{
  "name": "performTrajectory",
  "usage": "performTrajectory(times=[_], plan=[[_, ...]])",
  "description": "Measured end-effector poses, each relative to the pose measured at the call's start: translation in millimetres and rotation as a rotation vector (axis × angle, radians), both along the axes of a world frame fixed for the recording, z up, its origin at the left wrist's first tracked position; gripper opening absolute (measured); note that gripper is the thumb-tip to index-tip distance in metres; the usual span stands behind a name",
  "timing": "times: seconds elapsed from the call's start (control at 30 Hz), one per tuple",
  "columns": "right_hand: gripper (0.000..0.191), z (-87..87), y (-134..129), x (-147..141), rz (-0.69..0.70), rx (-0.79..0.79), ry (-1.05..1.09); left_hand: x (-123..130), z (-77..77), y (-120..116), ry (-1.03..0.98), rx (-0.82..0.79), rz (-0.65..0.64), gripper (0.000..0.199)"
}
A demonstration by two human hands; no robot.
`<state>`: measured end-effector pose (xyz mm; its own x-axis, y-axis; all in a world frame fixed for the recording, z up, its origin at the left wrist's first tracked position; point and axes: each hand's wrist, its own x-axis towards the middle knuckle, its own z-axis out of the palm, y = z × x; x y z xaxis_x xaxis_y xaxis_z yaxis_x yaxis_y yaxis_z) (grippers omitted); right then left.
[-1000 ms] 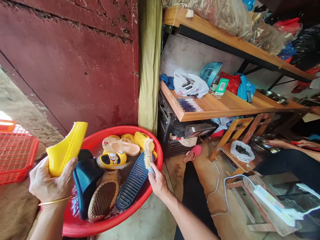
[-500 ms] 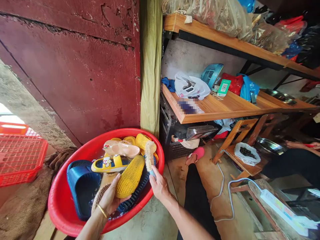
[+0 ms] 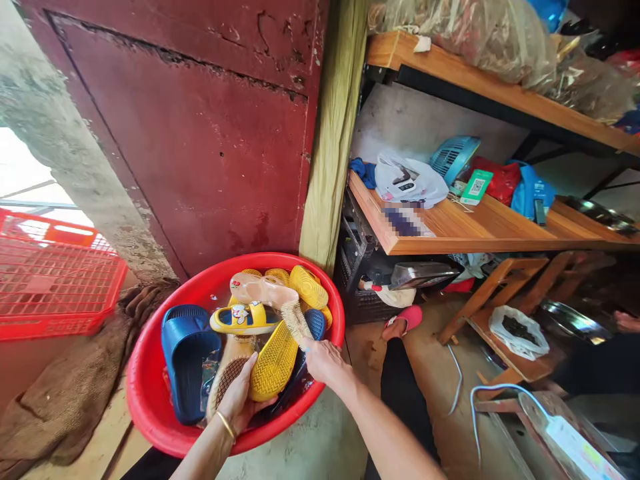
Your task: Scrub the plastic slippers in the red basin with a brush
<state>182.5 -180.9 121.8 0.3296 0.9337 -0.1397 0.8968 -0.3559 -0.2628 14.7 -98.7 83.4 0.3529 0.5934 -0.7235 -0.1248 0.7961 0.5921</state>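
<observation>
My left hand (image 3: 243, 397) grips a yellow slipper (image 3: 274, 365) by its heel end, its zigzag-patterned sole turned up. In my right hand (image 3: 323, 363) is a scrubbing brush (image 3: 295, 320) with pale bristles, held close to the slipper's upper edge; whether they touch I cannot tell. Both hands are over a red basin (image 3: 150, 413) with water in it. Inside lie a blue slide (image 3: 187, 373), a yellow slipper with a cartoon figure (image 3: 245, 318), a clear pinkish shoe (image 3: 260, 291) and several more yellow slippers (image 3: 309, 287).
A maroon door (image 3: 200, 147) stands behind the basin. On the left are a red plastic crate (image 3: 60, 287) and brown sacking (image 3: 75, 393). To the right are a wooden shelf (image 3: 450, 245), a chair (image 3: 515, 353) holding a bag, and a power strip (image 3: 580, 443). Another person's hand (image 3: 626, 321) shows at the far right.
The camera view has swung left, so everything sits further right. The brush has tipped from nearly upright to slanting left, coming down nearer the yellow slipper's edge. My left hand keeps its hold.
</observation>
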Motion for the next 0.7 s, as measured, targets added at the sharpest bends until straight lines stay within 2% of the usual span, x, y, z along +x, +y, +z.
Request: performTrajectory(times=[0.07, 0.2, 0.27, 0.33, 0.4, 0.47, 0.57, 0.7], plan=[[0.048, -5.2, -6.1, -5.4, 0.034, 0.017, 0.034, 1.2, -2.3, 2.7, -0.018, -0.01, 0.007, 0.044], [0.051, -21.8, -39.3, -38.6, 0.227, 0.034, 0.072, -1.7, -7.9, 3.5, -0.026, 0.023, 0.052, 0.039], [0.053, -27.1, -45.9, -43.2, 0.205, 0.058, 0.025, -4.3, -7.4, 1.9, -0.029, 0.046, 0.027, 0.038], [0.053, -27.5, -39.6, -32.1, 0.079, 0.099, 0.002, -7.7, -2.7, 0.5, -0.04, 0.116, -0.025, 0.04], [0.051, -24.0, -27.1, -10.4, -0.05, 0.175, 0.069, -12.2, 5.6, 1.0, -0.031, 0.292, -0.06, 0.042], [0.048, -19.7, -17.7, 11.8, -0.102, 0.278, 0.208, -18.1, 14.5, 4.6, 0.017, 0.543, -0.084, 0.047], [0.048, -18.3, -18.6, 29.1, -0.11, 0.385, 0.353, -28.9, 20.5, 16.2, 0.113, 0.868, -0.153, 0.061], [0.05, -23.8, -36.2, 21.0, -0.01, 0.375, 0.422, -42.8, 8.9, 36.0, 0.239, 1.116, -0.254, 0.061]])
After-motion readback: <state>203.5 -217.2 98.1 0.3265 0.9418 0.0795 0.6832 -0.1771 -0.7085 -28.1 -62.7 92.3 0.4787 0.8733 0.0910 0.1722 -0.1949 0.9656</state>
